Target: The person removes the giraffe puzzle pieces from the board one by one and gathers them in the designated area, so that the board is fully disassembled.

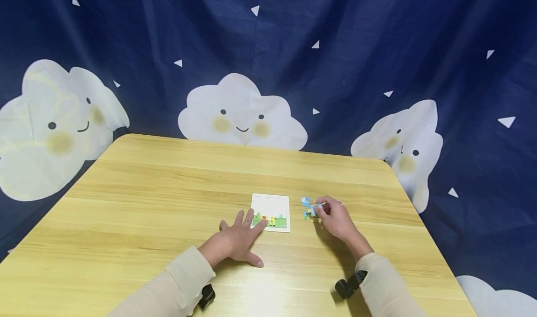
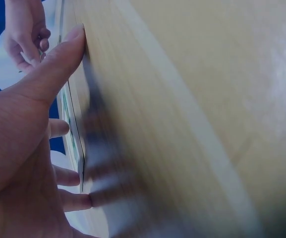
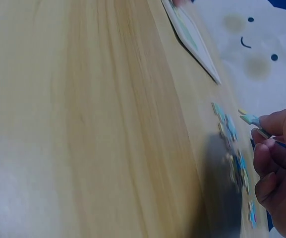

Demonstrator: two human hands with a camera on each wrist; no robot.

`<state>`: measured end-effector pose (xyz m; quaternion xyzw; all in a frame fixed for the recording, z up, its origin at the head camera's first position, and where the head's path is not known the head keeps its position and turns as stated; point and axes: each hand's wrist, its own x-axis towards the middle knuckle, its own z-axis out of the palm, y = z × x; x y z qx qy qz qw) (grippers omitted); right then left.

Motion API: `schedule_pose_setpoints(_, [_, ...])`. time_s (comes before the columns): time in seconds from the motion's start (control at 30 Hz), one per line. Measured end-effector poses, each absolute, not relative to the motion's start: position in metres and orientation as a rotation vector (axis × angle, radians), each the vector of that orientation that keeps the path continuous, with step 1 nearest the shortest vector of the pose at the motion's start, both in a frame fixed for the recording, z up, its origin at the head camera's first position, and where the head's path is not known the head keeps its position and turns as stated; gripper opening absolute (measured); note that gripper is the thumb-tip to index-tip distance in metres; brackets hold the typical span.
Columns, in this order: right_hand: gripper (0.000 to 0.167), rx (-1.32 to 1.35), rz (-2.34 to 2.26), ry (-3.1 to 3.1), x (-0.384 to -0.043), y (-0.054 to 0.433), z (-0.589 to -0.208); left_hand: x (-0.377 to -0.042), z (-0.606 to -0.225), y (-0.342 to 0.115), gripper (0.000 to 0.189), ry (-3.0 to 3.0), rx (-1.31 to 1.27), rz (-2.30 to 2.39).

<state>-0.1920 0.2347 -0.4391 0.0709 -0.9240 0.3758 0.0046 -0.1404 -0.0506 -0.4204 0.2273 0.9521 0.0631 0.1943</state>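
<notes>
A square white puzzle board (image 1: 271, 206) lies on the table, its lower strip filled with green pieces bearing yellow and red details. My left hand (image 1: 237, 241) spreads its fingers over the board's lower left corner; the thumb points away, toward the right. In the right wrist view, a light-blue puzzle piece (image 3: 251, 119) is pinched between the thumb and fingers of my right hand (image 3: 284, 153), above the table. Beneath that hand lie several loose puzzle pieces (image 3: 239, 166), mostly blue with some yellow. The right hand partly covers them in the head view.
The wooden table (image 1: 168, 186) has rounded far corners. Behind it hangs a dark blue curtain (image 1: 335, 23) with smiling white clouds and small triangles. A black wrist camera (image 1: 350, 285) sits at the right cuff, another black device (image 1: 207, 296) at the left.
</notes>
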Motion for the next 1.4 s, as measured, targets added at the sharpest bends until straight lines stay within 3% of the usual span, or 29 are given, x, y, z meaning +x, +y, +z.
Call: schedule_pose_setpoints(1.4, [0.026,-0.156,0.925,-2.961,-0.180,0.290,-0.449,-0.142,-0.423,-0.051,0.104,2.676,0.647,0.188])
